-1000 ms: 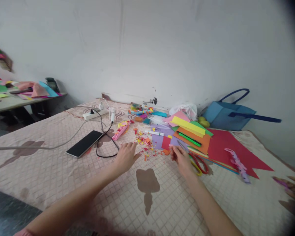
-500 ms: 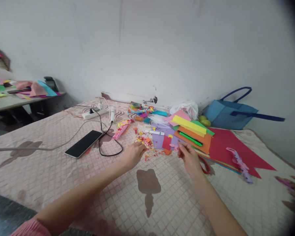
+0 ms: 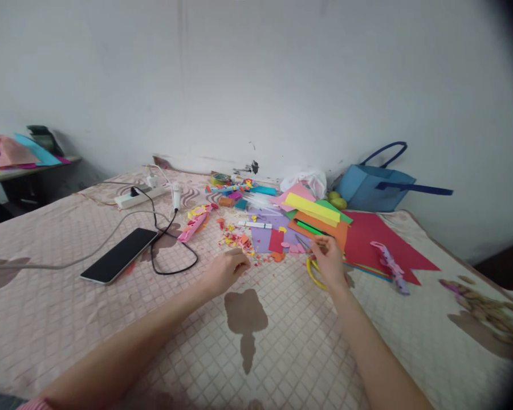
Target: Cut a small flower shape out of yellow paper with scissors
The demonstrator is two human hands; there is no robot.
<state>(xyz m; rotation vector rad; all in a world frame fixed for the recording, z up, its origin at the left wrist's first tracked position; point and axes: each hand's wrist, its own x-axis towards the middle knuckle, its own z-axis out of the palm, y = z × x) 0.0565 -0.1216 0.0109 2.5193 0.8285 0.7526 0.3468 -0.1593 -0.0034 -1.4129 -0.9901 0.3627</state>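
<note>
My right hand (image 3: 328, 261) is closed round the middle of a pair of scissors (image 3: 314, 273); a grey blade points up and left, and the yellow handle loop hangs below the fingers. Just left of the blade lie small pink paper cutouts (image 3: 294, 248) and an orange cutout (image 3: 277, 257). My left hand (image 3: 227, 271) rests low over the cloth with its fingers curled together; whatever is between the fingertips, if anything, is too small to make out. Beyond it lies a scatter of coloured paper scraps (image 3: 237, 236).
Coloured paper sheets (image 3: 316, 212), a green pen (image 3: 310, 228) and a white marker (image 3: 255, 225) lie ahead. Left are a phone (image 3: 119, 256), a black cable (image 3: 154, 256) and a power strip (image 3: 132, 199). A blue bag (image 3: 371, 188) stands back right, a decorated lilac strip (image 3: 391, 267) before it.
My right hand has taken hold of the scissors, whose handle lay beside the wrist before. My left hand stays curled near the scraps. The view has turned slightly right.
</note>
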